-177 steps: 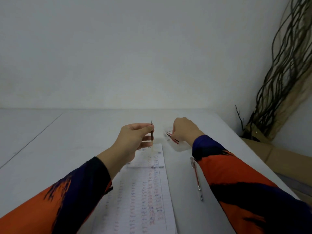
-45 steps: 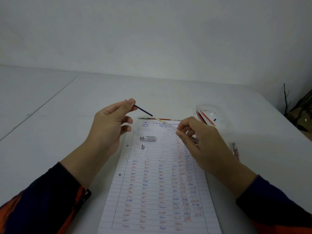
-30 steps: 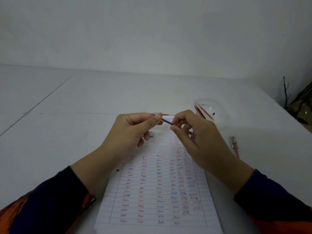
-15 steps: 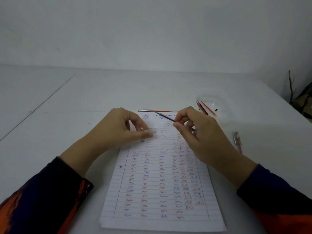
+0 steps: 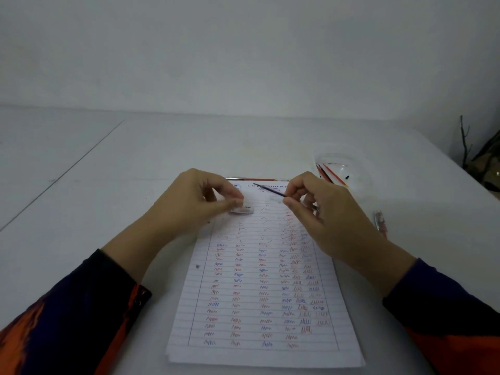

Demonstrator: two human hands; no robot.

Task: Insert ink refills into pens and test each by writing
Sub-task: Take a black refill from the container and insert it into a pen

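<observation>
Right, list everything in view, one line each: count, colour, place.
Lined paper sheets: small stack, white with red and blue scribbles, table centre.
Thin dark ink refill: one, dark blue, pinched in the right hand, above the paper's top.
Small clear pen part: one, transparent, on the paper at the left hand's fingertips.
Clear round dish: one, holding red refills, far right.
Red-and-clear pen: one, right of the paper.
Thin red stick: one, beyond the paper's top edge.
White table: one.
Left hand: orange-navy sleeve.
Right hand: matching sleeve.

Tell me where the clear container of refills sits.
Head view: the clear container stands on the white table, far right, beyond the right hand.
</observation>
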